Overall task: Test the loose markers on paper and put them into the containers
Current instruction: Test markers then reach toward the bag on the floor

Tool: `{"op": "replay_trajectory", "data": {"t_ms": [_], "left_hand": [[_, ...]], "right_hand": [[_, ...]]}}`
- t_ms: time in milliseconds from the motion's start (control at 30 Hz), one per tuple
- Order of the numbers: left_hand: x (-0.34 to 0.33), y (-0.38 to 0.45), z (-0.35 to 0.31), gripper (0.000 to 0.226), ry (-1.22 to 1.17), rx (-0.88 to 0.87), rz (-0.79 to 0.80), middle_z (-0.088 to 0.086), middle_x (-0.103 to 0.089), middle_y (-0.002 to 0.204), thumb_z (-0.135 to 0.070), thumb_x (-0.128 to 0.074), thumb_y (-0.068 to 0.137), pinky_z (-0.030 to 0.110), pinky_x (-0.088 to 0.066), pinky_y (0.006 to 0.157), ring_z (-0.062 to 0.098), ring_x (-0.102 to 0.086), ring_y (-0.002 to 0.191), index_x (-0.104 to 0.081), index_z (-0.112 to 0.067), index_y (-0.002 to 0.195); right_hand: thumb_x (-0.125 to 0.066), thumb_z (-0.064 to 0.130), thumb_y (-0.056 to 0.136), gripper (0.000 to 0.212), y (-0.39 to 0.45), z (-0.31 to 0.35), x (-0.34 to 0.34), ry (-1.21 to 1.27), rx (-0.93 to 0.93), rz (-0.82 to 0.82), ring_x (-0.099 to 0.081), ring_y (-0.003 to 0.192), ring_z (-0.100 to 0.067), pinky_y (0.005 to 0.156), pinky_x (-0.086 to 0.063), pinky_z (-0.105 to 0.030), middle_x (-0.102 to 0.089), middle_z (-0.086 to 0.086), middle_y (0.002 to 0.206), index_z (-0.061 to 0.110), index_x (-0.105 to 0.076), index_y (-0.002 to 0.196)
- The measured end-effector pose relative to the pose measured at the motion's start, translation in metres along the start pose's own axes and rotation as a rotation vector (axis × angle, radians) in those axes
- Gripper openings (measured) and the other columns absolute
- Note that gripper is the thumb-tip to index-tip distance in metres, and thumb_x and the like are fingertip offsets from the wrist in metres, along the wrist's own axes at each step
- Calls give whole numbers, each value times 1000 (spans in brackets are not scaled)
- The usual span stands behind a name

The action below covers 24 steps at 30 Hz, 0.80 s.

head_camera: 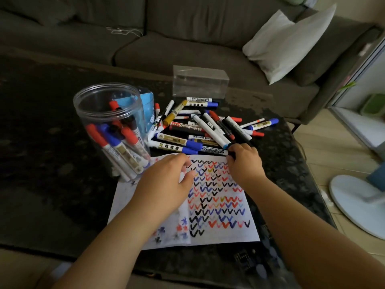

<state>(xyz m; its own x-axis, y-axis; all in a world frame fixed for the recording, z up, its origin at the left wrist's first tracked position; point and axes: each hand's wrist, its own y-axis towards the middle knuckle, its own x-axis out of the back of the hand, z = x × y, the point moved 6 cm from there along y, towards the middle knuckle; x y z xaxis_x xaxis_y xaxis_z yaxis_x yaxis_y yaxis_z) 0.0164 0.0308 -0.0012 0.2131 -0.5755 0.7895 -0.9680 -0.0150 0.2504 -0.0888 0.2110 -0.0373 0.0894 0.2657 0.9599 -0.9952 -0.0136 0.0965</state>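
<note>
A white paper sheet [220, 232] covered in rows of coloured check marks lies on the dark table. Behind it sprawls a pile of loose markers [200, 126] with red, blue, black and gold caps. A clear round jar [100, 101] at the left holds several capped markers. My left hand [166, 180] rests on the paper's upper left part, fingers loosely bent, holding nothing. My right hand [243, 161] is at the near edge of the pile, its fingers curled round a black-capped marker [214, 152] lying there.
A clear rectangular box [200, 82] stands behind the pile and a blue container [145, 105] sits behind the jar. The dark table [41, 163] stretches left. A grey sofa with a white pillow [289, 42] lies beyond. A white fan base [354, 201] stands on the floor at right.
</note>
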Motion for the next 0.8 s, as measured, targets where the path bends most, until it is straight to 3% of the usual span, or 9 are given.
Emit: {"op": "replay_trajectory", "data": {"t_ms": [233,367,433,533,600,700,800], "left_hand": [[-8,4,-7,19,2,-2,34,-12,-60,100,-31,-51,92,14,-35,59,4,-52,82,-56,-24,109],[-7,2,-11,18,-18,-18,17,-12,-60,100,-30,-51,92,6,-31,59,2,-50,81,-57,-24,108],[-6,0,-12,17,-58,-20,8,-12,-60,98,-28,-52,92,6,-33,61,1,-51,81,-59,-23,107],[-2,-1,-14,15,-154,5,-12,-12,-61,93,-25,-55,90,7,-38,64,1,-54,79,-62,-22,103],[1,-2,-15,11,-236,31,-38,-13,-62,87,-22,-57,89,12,-43,67,0,-56,79,-64,-22,99],[6,-6,-17,8,-391,99,-52,-15,-62,83,-21,-57,90,5,-42,63,-6,-55,80,-63,-26,92],[-2,-10,-16,11,-562,229,61,-17,-63,92,-28,-53,93,2,-41,65,-9,-56,84,-63,-32,95]], "right_hand": [[-45,34,97,35,10,-4,-6,-118,38,81,-35,122,-27,103,-29,-41,-43,-3,132,25,-48,131],[-45,33,97,28,7,-2,7,-98,98,65,-45,114,-25,98,-35,-39,-53,-3,121,21,-51,121],[-52,29,94,20,-1,1,25,68,136,14,-53,97,-16,82,-46,-27,-59,0,108,19,-56,110],[-65,21,87,11,-21,3,56,418,134,-23,-56,75,-1,62,-44,-9,-60,10,89,21,-59,96],[-67,24,85,13,-36,4,68,630,81,-11,-60,76,-5,65,-49,-16,-64,8,88,22,-60,96],[-58,27,90,13,-64,12,63,931,-16,131,-65,90,-6,84,-53,-27,-69,8,97,25,-59,103],[-44,22,97,16,-98,26,45,1230,-88,319,-67,76,-10,79,-55,-30,-68,3,80,21,-59,102]]}}
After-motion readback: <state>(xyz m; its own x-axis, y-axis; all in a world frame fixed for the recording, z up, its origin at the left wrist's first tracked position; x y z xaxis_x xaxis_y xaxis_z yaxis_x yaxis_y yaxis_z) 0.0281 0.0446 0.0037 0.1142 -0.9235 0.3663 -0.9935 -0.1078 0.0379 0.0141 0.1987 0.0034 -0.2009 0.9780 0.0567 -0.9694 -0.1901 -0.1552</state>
